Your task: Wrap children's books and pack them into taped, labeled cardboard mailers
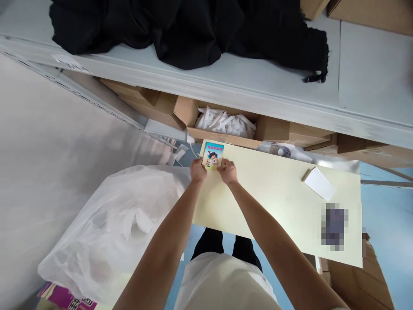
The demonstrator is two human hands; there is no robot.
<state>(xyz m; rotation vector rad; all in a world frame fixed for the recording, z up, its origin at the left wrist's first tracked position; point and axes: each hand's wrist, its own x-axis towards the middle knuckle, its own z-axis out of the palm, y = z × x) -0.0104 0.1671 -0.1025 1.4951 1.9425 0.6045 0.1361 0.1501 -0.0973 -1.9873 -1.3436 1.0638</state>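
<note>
At the far left end of the pale yellow table [267, 189] I hold a small card pack [214, 154] with a blue and yellow cartoon cover. My left hand [198, 171] grips its left edge with the fingers bent. On the pack's lower right corner my right hand [228, 171] is closed, thumb and fingers together. The cover faces up towards me. Whether the pack is a box or a small booklet, I cannot tell. Towards the right of the table lies a white block-like stack [319, 184], apart from both hands.
Beyond the table, an open cardboard box [226, 140] holds many white slips under a grey shelf [200, 82]. Black cloth [193, 34] hangs over the shelf's edge. A large translucent plastic bag [106, 228] bulges at the left. A brown carton [358, 275] stands at lower right.
</note>
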